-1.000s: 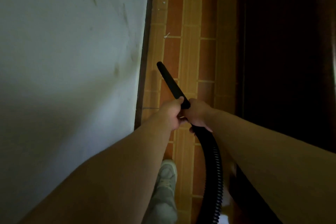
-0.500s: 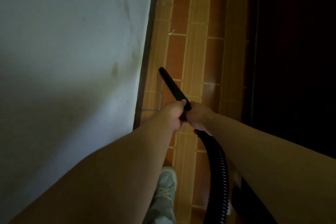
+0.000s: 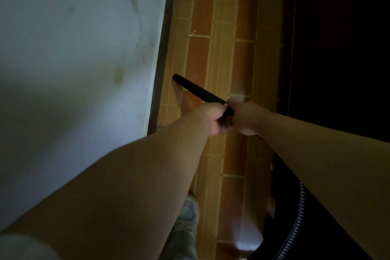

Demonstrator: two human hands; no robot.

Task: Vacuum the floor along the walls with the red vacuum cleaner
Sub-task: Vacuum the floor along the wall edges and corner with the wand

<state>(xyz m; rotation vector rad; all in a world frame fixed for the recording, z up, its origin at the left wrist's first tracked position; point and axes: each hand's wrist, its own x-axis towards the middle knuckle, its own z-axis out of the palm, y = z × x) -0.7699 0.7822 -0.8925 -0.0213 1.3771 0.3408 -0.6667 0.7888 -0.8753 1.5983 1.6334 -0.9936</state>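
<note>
The fingers of the left hand are curled tight around the rear end of the black nozzle, with the thumb on top. The right hand grips the same tube just behind it, the two fists touching each other; its fingers are wrapped under the tube and mostly hidden. From the hands the nozzle runs forward and to the left. Its long axis lies diagonal across the floor, and the tip points at the left edge, just beside the dark baseboard. If the tip touches the tiles I cannot tell. The nozzle is a slim, straight, matte black tube, a little narrower at the tip. Behind the right arm, a black ribbed hose curves down to the bottom right corner. The floor has orange and tan tiles, with a small white scrap farther ahead. A white wall rises on the left, and a pale shoe stands on the tiles below the left forearm.
</note>
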